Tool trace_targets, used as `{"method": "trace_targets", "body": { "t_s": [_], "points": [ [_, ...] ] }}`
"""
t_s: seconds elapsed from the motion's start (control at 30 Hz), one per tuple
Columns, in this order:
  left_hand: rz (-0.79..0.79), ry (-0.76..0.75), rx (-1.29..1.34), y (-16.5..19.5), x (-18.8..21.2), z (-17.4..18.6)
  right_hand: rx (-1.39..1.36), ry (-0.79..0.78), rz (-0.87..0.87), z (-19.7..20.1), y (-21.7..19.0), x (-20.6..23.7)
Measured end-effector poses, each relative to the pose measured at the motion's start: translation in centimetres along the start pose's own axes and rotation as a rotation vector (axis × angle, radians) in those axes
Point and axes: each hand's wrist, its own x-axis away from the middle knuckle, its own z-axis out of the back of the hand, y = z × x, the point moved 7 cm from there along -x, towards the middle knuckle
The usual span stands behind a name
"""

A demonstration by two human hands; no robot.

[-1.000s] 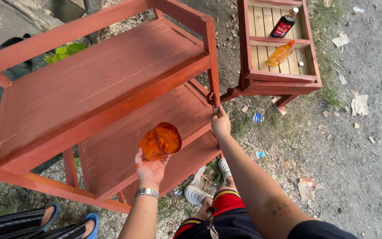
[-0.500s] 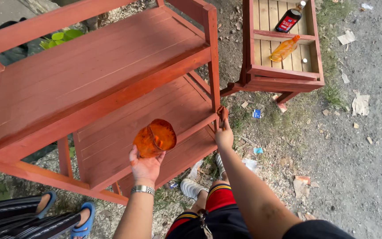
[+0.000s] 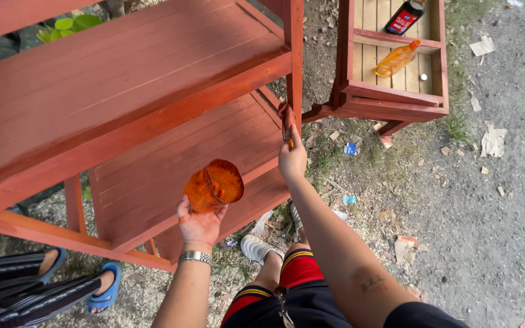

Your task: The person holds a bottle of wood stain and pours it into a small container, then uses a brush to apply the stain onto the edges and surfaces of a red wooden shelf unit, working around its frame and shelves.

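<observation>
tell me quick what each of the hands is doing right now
Left hand: closed on an orange-stained cup.
Right hand: closed on a paintbrush at the red shelf's post.

This was an outdoor yard used as a makeshift woodworking and painting spot, not an indoor shop. The ground was bare dirt and gravel, strewn with paper scraps, wrappers and patches of grass. A freshly stained red rack stood directly on the dirt, and a second, partly unpainted rack stood just beside it with bottles lying on its raw slats. A green plant showed behind the rack, and a seated person's sandalled feet rested on the soil nearby.
</observation>
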Motion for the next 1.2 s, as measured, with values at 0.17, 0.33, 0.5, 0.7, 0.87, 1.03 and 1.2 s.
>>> {"method": "trace_targets", "body": {
  "t_s": [0.17,0.33,0.5,0.7,0.87,1.03,1.2],
  "points": [
    [-0.017,0.032,0.005,-0.1,-0.3,0.8,0.137,-0.050,-0.074,-0.9,2.9,0.4],
    [-0.025,0.052,-0.010,-0.3,-0.4,1.9,0.098,-0.055,-0.155,-1.6,4.8,0.4],
    [-0.006,0.036,0.015,-0.3,-1.0,2.2,0.030,0.030,0.172,-1.7,0.6,1.0],
    [-0.005,0.016,0.020,-0.8,-0.6,0.9,0.050,-0.014,-0.165,-1.5,4.8,0.7],
    [0.000,0.038,0.039,-0.1,-0.3,1.6,0.083,0.053,0.072,-1.2,2.9,0.1],
    [-0.014,0.031,0.028,-0.3,-0.9,2.1,0.063,-0.018,0.164,-1.2,-0.6,2.0],
    [-0.012,0.053,0.050,-0.7,-0.9,1.8,0.340,-0.022,0.472,-0.9,0.2,5.2]
  ]
}}
